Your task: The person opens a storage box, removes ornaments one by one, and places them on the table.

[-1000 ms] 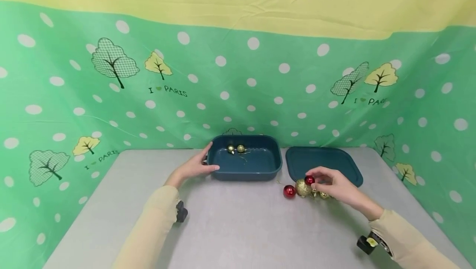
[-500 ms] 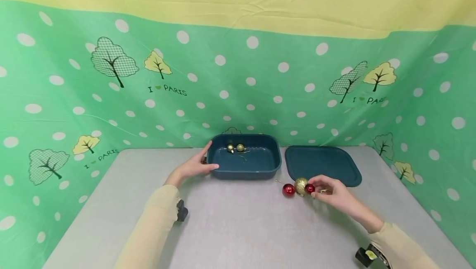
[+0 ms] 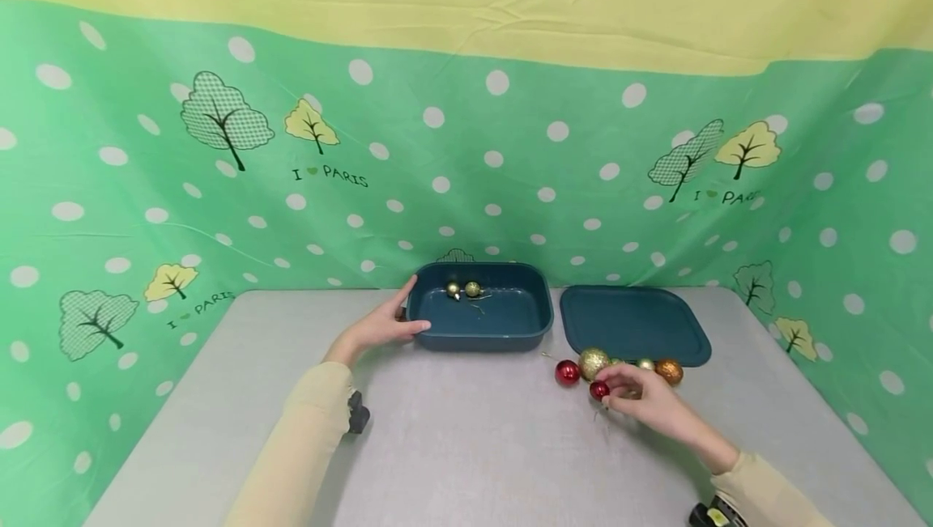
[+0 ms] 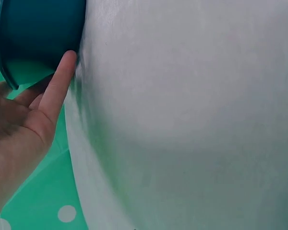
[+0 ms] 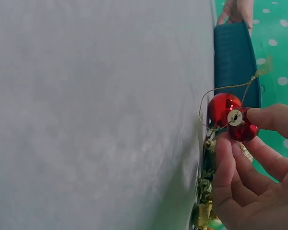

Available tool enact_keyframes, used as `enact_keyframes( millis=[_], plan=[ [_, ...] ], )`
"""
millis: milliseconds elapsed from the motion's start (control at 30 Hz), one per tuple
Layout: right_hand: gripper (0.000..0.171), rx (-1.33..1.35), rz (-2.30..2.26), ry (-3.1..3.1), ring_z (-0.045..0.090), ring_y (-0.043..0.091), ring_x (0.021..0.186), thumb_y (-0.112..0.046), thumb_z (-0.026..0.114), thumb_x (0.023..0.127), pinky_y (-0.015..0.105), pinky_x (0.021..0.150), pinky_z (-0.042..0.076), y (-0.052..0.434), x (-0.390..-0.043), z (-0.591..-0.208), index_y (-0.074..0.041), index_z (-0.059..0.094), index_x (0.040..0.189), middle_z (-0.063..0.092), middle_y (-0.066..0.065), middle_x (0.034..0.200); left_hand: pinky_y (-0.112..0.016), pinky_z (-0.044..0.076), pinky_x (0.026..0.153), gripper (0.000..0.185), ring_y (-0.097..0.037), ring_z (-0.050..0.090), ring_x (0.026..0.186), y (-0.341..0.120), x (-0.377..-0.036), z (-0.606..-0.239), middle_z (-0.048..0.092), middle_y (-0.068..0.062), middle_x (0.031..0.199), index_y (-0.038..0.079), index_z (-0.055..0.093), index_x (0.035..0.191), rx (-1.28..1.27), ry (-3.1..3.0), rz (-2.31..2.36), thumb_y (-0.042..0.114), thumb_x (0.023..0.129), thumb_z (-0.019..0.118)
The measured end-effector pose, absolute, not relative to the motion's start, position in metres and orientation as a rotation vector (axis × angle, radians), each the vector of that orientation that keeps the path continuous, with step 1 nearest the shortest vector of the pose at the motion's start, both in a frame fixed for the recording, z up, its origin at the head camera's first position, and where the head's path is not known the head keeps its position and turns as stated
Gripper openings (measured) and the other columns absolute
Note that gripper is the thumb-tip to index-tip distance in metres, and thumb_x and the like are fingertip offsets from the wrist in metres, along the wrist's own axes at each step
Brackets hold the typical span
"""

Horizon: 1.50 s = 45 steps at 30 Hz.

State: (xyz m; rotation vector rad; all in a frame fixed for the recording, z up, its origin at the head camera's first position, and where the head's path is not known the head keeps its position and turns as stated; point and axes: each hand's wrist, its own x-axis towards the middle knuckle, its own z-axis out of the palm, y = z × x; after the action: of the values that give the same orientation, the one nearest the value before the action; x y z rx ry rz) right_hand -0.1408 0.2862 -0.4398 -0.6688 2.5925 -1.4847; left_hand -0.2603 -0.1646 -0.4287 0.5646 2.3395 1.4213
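Only up close, gold cap [image 5: 234, 117] on the fingers' [image 5: 271, 118] red bauble [image 5: 243, 130].

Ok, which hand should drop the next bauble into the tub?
Probably the right hand: its fingers already pinch the small red bauble. The left hand rests against the blue tub, steadying it.

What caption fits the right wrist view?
Right hand pinching a small red bauble beside another red bauble.
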Motion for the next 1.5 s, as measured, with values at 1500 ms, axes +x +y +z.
enact_keyframes(
  millis=[1500],
  plan=[
    [0.02,-0.639,-1.542,2.59,0.064,0.026,0.089,-0.004,0.065,0.091,0.027,0.068,0.053,0.244,-0.162,-0.409,0.0,0.064,0.111,0.064,0.02,0.107,-0.04,0.053,0.073,0.096,-0.03,0.061,0.078,-0.161,-0.26,-0.436,0.06,-0.02,0.102,0.023,-0.004,0.156,0.45,2.413,1.385,0.031,0.092,0.067]
  ],
)
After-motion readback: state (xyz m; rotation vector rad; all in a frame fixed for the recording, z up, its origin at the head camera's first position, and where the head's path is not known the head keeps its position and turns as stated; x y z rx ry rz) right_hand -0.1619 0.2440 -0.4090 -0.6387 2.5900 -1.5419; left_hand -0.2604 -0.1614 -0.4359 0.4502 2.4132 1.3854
